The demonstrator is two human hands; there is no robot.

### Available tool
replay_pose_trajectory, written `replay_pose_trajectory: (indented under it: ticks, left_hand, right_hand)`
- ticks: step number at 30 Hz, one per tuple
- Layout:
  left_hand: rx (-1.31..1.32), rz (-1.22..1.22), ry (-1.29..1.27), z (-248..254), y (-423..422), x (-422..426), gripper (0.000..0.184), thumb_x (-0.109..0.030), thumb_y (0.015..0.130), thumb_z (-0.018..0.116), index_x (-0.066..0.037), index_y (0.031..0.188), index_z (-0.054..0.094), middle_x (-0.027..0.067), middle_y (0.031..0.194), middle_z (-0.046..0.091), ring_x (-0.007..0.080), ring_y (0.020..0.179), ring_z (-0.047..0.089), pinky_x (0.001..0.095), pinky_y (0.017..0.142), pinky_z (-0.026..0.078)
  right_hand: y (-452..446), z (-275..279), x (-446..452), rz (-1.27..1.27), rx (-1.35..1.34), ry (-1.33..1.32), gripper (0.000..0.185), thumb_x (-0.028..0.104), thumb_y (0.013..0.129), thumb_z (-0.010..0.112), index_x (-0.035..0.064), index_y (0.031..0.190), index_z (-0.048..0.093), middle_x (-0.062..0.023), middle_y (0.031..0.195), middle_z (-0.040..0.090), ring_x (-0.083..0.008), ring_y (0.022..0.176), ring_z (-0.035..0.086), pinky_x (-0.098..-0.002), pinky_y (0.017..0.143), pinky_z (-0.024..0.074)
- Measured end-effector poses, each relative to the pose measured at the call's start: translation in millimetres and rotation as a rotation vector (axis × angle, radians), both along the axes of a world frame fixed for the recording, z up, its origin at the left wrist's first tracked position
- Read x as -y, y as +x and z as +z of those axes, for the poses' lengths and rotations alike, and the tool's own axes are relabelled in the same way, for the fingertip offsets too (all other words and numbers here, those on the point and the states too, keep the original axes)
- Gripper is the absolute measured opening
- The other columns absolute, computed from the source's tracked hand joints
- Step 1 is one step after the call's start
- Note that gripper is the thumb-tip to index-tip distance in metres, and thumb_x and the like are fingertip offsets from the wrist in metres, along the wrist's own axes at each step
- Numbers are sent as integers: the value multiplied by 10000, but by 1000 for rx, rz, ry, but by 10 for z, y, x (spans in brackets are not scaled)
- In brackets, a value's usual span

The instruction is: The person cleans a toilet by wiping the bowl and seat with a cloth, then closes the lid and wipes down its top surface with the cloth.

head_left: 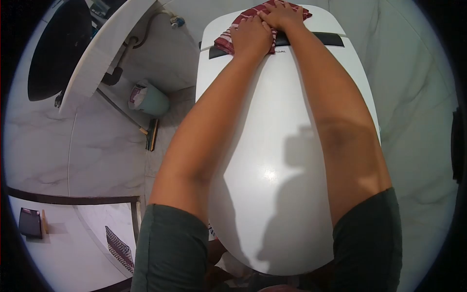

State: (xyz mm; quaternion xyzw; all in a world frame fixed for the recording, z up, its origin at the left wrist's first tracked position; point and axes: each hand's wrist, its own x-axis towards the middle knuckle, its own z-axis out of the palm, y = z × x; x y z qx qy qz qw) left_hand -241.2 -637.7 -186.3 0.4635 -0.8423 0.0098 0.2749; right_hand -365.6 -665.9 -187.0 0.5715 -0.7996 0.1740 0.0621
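A dark red cloth with white stripes lies bunched across the back of a white toilet with its lid down. My left hand presses on the cloth, fingers curved over it near the black hinge strip. Farther back and to the right, my right hand also bears down on the cloth, its fingers somewhat spread and bent onto the fabric. The two hands are side by side, nearly touching. Both palms are hidden from above. Shadows of my head and arms fall on the lid.
At the left stands a pale bin with something in it, beside a floor squeegee. A white basin counter juts out at upper left, with pipes underneath. A dark-framed mirror is at lower left. Marble-patterned tiles line the right.
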Motion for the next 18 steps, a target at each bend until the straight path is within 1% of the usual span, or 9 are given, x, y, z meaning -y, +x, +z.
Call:
replay_pose_trajectory:
  ticks: [5, 6, 8, 9, 10, 12, 14, 16, 18]
  left_hand:
    - [43, -59, -56, -61, -8, -24, 448, -322, 894, 365, -78, 1244, 505, 99, 1287, 511, 259, 1235, 431, 545, 1019, 254]
    - [36, -72, -105, -81, -31, -89, 464, -339, 900, 351, -90, 1266, 489, 93, 1329, 478, 263, 1264, 401, 558, 1024, 242]
    - [27, -149, -27, -39, 14, -358, 499, -371, 908, 333, -113, 1320, 442, 84, 1392, 411, 257, 1314, 337, 586, 1032, 211]
    - [65, -138, -17, -36, 43, -510, 515, -380, 912, 327, -113, 1344, 411, 81, 1418, 372, 251, 1334, 301, 593, 1036, 197]
    - [105, -120, -9, -51, 78, -653, 534, -389, 916, 321, -113, 1368, 381, 79, 1445, 334, 245, 1354, 265, 600, 1040, 183]
    - [60, -137, -14, -163, 158, -905, 555, -398, 920, 320, -113, 1397, 334, 81, 1466, 294, 240, 1374, 217, 598, 1051, 156]
    - [138, -147, 3, -145, 253, -1260, 546, -381, 929, 341, -87, 1389, 340, 106, 1447, 325, 261, 1352, 271, 594, 1051, 158]
    - [151, -164, 45, -119, 373, -1666, 549, -368, 920, 341, -102, 1400, 330, 92, 1467, 289, 247, 1369, 232, 593, 1063, 123]
    - [154, -199, 109, -119, 490, -2011, 578, -387, 900, 394, -101, 1399, 331, 122, 1463, 288, 280, 1366, 232, 611, 1057, 107]
  right_hand:
    - [-184, 26, -191, -5, -17, 20, 596, 553, 857, 365, 260, 1375, 383, -66, 1479, 266, -279, 1370, 206, -634, 1042, 91]
    - [-204, 25, -267, 13, 0, 4, 577, 536, 848, 387, 241, 1342, 432, -75, 1451, 310, -279, 1351, 240, -646, 1024, 120]
    - [-204, 68, -524, 9, 42, 22, 562, 513, 852, 396, 209, 1320, 464, -93, 1434, 329, -277, 1347, 247, -642, 1022, 137]
    - [-158, 38, -686, -16, 21, -22, 556, 492, 859, 401, 163, 1298, 487, -108, 1422, 340, -281, 1336, 264, -643, 1021, 142]
    - [-67, 76, -925, -24, 11, -43, 575, 481, 867, 390, 138, 1325, 454, -118, 1445, 308, -286, 1351, 237, -633, 1035, 122]
    - [36, 54, -1238, -34, 8, 20, 609, 499, 888, 339, 174, 1402, 346, -106, 1498, 209, -286, 1389, 149, -569, 1086, 47]
    - [140, -2, -1643, -37, -11, -19, 623, 512, 890, 325, 182, 1419, 314, -101, 1503, 197, -285, 1395, 126, -556, 1093, 32]
    - [228, 17, -2031, -26, 46, 47, 635, 513, 889, 332, 186, 1432, 283, -111, 1506, 183, -288, 1400, 105, -552, 1094, 20]
    - [356, 167, -2290, 21, 5, 63, 648, 524, 885, 340, 187, 1435, 275, -129, 1505, 176, -308, 1398, 97, -558, 1091, 4]
